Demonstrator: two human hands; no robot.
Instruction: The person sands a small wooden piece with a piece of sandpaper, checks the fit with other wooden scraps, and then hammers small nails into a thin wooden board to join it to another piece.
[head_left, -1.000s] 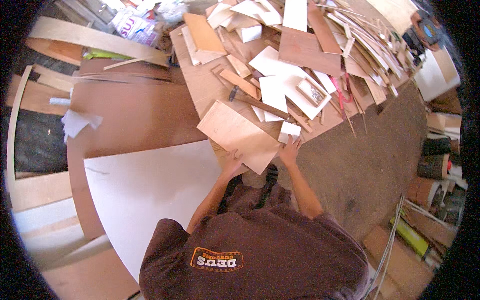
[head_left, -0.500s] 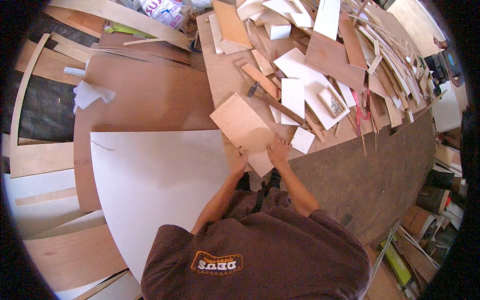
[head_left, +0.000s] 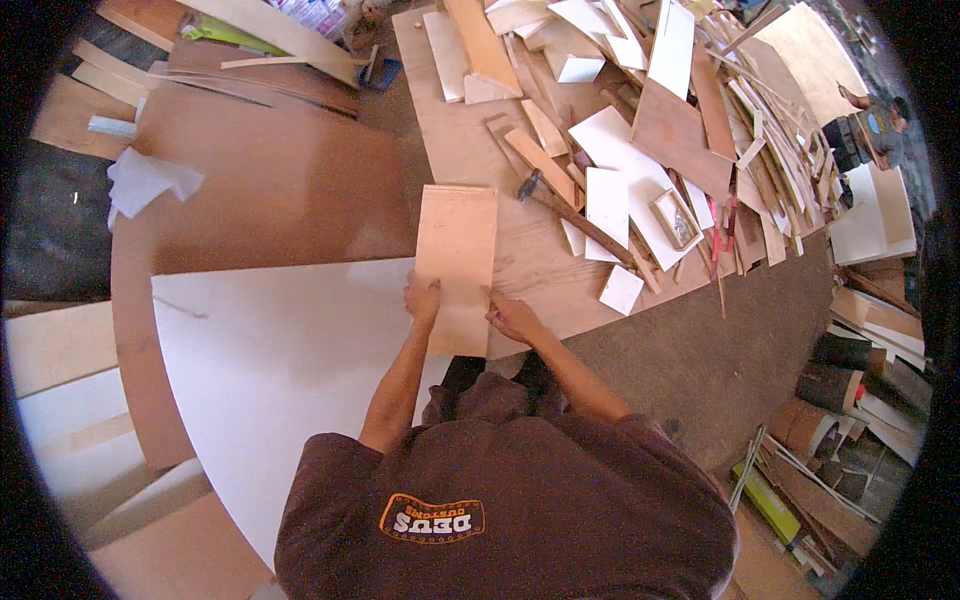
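Left hand (head_left: 422, 298) and right hand (head_left: 512, 316) gripping rectangular plywood panel (head_left: 457, 262) by its side edges, white sheet (head_left: 270, 370) at eight o'clock, offcut-strewn plywood worktop (head_left: 455, 140) at twelve, hammer (head_left: 575, 218) at two, gritty workshop floor (head_left: 700, 360) at four.

A hammer (head_left: 575, 212) lies among wood offcuts (head_left: 690, 130) (some white)

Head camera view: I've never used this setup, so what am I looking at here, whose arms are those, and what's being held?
This is one wide fisheye camera worn on a person's head, looking down; straight edges bend near the rim. The two bare forearms rising from the bottom are the wearer's own. The left hand and right hand grip the near end of a plywood rectangle, one on each long edge. It lies partly over a big white sheet and a brown board. Beyond lie a hammer and scattered offcuts.
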